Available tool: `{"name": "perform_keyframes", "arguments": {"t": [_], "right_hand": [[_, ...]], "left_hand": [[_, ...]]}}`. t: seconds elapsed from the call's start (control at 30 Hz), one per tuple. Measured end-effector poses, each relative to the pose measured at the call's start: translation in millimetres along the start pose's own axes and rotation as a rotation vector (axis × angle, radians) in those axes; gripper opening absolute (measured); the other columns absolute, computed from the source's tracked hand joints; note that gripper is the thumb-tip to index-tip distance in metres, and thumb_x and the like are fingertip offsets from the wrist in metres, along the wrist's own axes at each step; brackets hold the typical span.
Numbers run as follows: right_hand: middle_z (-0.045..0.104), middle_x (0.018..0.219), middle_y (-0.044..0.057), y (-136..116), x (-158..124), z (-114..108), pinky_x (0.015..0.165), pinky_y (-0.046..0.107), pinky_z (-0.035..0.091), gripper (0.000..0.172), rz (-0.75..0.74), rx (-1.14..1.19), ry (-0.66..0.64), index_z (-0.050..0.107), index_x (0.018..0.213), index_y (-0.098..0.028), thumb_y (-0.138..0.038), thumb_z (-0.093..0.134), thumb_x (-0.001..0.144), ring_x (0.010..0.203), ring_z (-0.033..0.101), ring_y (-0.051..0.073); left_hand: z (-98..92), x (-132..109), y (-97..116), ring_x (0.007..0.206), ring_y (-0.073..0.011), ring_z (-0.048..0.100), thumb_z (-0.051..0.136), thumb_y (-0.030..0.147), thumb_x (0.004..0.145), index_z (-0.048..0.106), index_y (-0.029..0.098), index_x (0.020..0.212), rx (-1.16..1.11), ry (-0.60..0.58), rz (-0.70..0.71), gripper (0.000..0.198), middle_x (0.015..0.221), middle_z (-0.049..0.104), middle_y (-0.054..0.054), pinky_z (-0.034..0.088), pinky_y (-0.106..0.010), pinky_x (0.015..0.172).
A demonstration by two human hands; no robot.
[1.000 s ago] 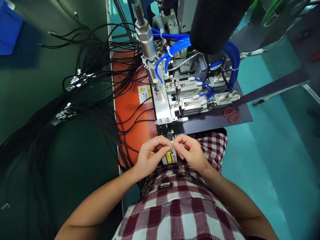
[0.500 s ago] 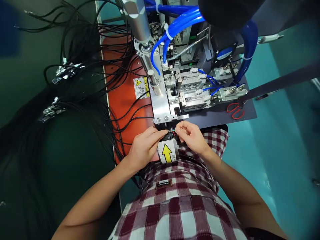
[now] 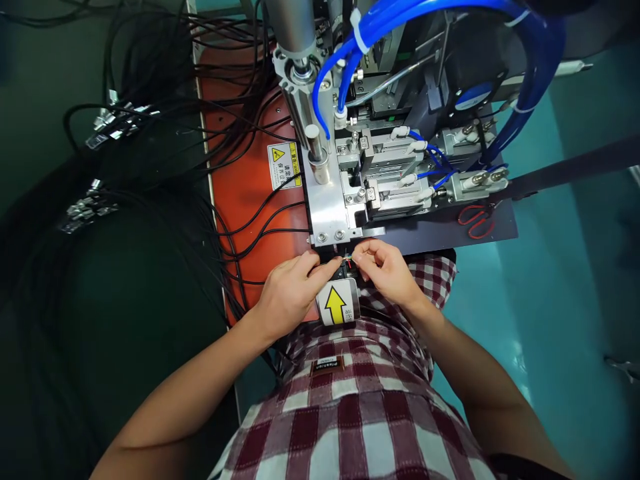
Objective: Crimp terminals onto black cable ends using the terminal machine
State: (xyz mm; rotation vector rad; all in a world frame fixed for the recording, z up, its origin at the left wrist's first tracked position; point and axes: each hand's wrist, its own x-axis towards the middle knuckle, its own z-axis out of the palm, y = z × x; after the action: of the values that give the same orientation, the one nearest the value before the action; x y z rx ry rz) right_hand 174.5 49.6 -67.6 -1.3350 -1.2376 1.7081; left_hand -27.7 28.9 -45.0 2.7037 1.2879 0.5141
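Note:
My left hand [image 3: 291, 293] and my right hand [image 3: 384, 268] meet at the front edge of a small machine [image 3: 350, 193]. Both pinch the stripped end of a thin cable [image 3: 347, 260], whose coloured wire tips show between my fingertips, right under the machine's metal plate [image 3: 327, 213]. Just below my fingers sits a white label with a yellow arrow [image 3: 338, 303] pointing at the machine. A black cable [image 3: 260, 230] runs from the left toward my left hand.
Several black cables [image 3: 165, 133] with metal plugs lie heaped on the dark mat at left, spilling over an orange plate [image 3: 250, 200] with a warning sticker [image 3: 284, 165]. Blue air hoses [image 3: 450, 20] arch over the machine. Red-handled scissors [image 3: 475, 221] lie on the dark base at right.
My hands moved forward from my chest to the machine's front edge, carrying the cable end there. The arrow label, earlier covered by my fingers, now shows. My head leaned closer.

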Motion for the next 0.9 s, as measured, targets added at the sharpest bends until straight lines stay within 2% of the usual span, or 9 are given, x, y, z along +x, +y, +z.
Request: {"name": "perform_keyframes", "arguments": {"t": [0.43, 0.63, 0.77, 0.9], "right_hand": [[0.049, 0.061, -0.004, 10, -4, 2, 0.051, 0.023, 0.036, 0.017, -0.113, -0.163, 0.084, 0.056, 0.081, -0.017, -0.032, 0.056, 0.09, 0.053, 0.046, 0.009], [0.048, 0.057, -0.005, 8, -4, 7, 0.048, 0.023, 0.035, 0.018, -0.052, -0.1, 0.119, 0.055, 0.078, -0.017, -0.032, 0.058, 0.086, 0.049, 0.044, 0.009], [0.048, 0.055, -0.006, 8, -4, 7, 0.047, 0.023, 0.034, 0.017, 0.002, -0.053, 0.096, 0.055, 0.078, -0.018, -0.033, 0.058, 0.086, 0.048, 0.046, 0.009], [0.055, 0.067, -0.002, 8, -8, 6, 0.051, 0.024, 0.037, 0.016, -0.091, -0.15, 0.126, 0.059, 0.085, -0.017, -0.033, 0.058, 0.088, 0.054, 0.049, 0.009]], "left_hand": [[0.7, 2, 3, 0.061, -0.0141, 0.05, 0.046, 0.013, 0.095, 0.065, 0.013, 0.112, 0.073, 0.055, 0.023, 0.026, 0.073, 0.056, -0.003, 0.039, -0.024, 0.054], [0.8, 2, 4, 0.061, -0.0146, 0.05, 0.048, 0.014, 0.094, 0.065, 0.012, 0.112, 0.095, 0.032, 0.028, 0.025, 0.071, 0.055, -0.003, 0.039, -0.025, 0.055], [0.5, 2, 3, 0.061, -0.0145, 0.049, 0.047, 0.014, 0.094, 0.064, 0.012, 0.114, 0.1, 0.027, 0.043, 0.025, 0.072, 0.056, -0.003, 0.039, -0.025, 0.054], [-0.4, 3, 3, 0.06, -0.0141, 0.049, 0.044, 0.015, 0.096, 0.062, 0.012, 0.113, 0.111, 0.035, 0.057, 0.026, 0.071, 0.055, -0.002, 0.039, -0.025, 0.054]]}}
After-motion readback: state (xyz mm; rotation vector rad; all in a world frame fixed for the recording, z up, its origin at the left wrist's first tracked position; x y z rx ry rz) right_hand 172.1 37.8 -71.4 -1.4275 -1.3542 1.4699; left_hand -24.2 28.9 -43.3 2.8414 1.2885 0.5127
